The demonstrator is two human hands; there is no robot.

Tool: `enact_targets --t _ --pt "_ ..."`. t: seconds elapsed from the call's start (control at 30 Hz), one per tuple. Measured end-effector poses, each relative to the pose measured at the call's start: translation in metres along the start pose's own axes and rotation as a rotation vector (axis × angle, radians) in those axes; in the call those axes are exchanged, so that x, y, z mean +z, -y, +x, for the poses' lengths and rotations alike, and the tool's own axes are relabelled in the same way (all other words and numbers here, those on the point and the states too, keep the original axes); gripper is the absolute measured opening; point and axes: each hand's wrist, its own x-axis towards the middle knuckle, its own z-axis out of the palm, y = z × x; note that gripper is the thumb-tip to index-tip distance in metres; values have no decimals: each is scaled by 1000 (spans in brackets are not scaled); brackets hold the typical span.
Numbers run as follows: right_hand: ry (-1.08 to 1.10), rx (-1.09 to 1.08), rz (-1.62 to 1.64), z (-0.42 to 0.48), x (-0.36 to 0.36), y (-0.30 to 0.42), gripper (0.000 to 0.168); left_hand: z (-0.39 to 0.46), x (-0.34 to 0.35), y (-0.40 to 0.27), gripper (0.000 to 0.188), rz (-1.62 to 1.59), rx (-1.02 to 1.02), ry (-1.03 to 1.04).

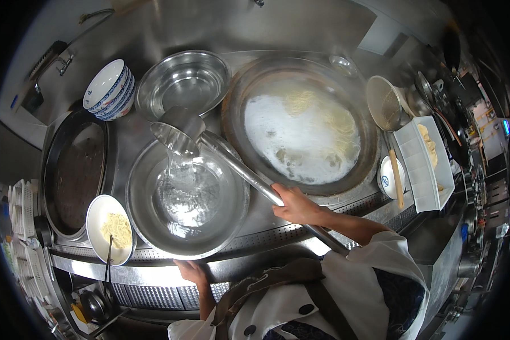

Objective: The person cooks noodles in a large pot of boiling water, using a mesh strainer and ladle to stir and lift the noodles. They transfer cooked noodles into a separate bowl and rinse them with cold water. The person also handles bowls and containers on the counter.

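Note:
My right hand [295,204] is closed around the long metal handle of a large ladle [182,123]. The ladle is tipped, and water runs from its rim into a wide stainless-steel basin [142,212] below. My left hand [191,272] is at the counter's front edge, just below the basin's near rim; its fingertips are partly hidden, so I cannot tell if it grips the rim. Right of the basin, a big wok [233,106] set into the counter holds foamy, steaming liquid with pale noodles [344,142] in it. Behind stands a second steel basin [144,97].
A bowl [95,214] with noodles [117,229] and chopsticks [108,263] stands at the front left, near a dark round pan [74,178]. Stacked bowls [110,91] sit behind. Rightward are a strainer [382,102], a small bowl [386,170] and a white divided container [418,178].

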Motion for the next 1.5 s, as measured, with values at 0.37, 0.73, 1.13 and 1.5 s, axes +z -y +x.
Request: enact_targets --t 0.37,0.73,1.13,1.5 --pt "-225 -125 -61 61 21 -1 33 1 -3 -8 36 20 12 -12" --pt "37 344 1412 252 48 17 11 4 -10 -21 40 -68 -27 16" --pt "18 358 1263 313 110 25 13 0 -3 1 51 22 -2 13" --pt "-135 -320 477 248 93 92 23 2 3 -1 32 -204 -42 -4"
